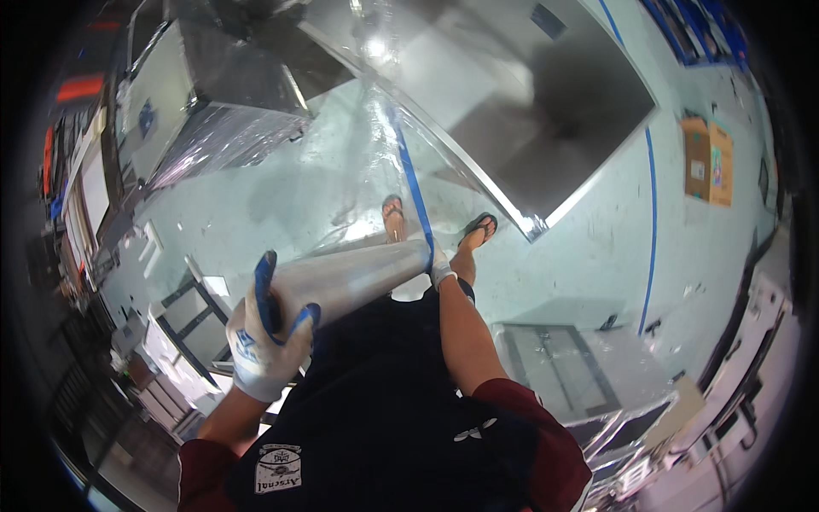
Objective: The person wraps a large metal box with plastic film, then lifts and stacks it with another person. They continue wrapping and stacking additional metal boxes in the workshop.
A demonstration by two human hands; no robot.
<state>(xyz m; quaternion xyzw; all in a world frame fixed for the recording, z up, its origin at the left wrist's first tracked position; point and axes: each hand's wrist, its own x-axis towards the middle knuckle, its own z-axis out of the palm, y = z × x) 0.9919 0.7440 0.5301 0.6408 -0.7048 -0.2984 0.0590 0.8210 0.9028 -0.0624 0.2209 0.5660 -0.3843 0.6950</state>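
A long roll of clear stretch wrap (354, 277) lies across the front of my body, its left end nearer to me. My left hand (266, 341), in a white glove with blue fingertips, is closed round that end, thumb and fingers on either side of the core. At the far right end my right hand (441, 268), also gloved, grips the roll; its fingers are mostly hidden behind it. Loose clear film seems to run from the roll toward a large shiny metal-topped box (503, 111) ahead.
Blue tape lines (651, 213) mark the pale floor. Film-wrapped metal units stand ahead left (230, 136) and near right (589, 367). An open cardboard box (708, 162) is at the far right. A dark-framed panel (189, 324) leans at left. My sandalled feet (482, 226) are beyond the roll.
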